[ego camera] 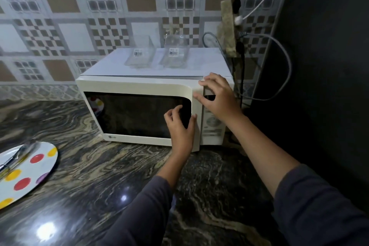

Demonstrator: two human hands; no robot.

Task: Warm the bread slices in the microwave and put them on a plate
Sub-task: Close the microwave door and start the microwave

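Microwave [151, 110] sits on the dark marbled counter [119, 175] against the tiled wall; door appears shut, window dark. Bread slices not visible anywhere; judged to be inside the oven, but the glass shows nothing certain.

Left hand [180, 126]: fingers spread and curled loosely against the right edge of the door, holding nothing. Right hand [216, 96]: fingers apart, resting at the top corner by the control panel [212, 124], also holding nothing; whether it is pressing anything, cannot tell.

Spotted plate [30, 173] lies at the left on the counter, well apart from the oven, with metal tongs [18, 158] resting on it. Two clear plastic containers [157, 56] sit on the oven top.

Handling judgement: bread is light, soft and easily crushed or torn, and may be hot once warmed. Best taken by the crust edges with a gentle pinch, or lifted with the tongs, one slice at a time.
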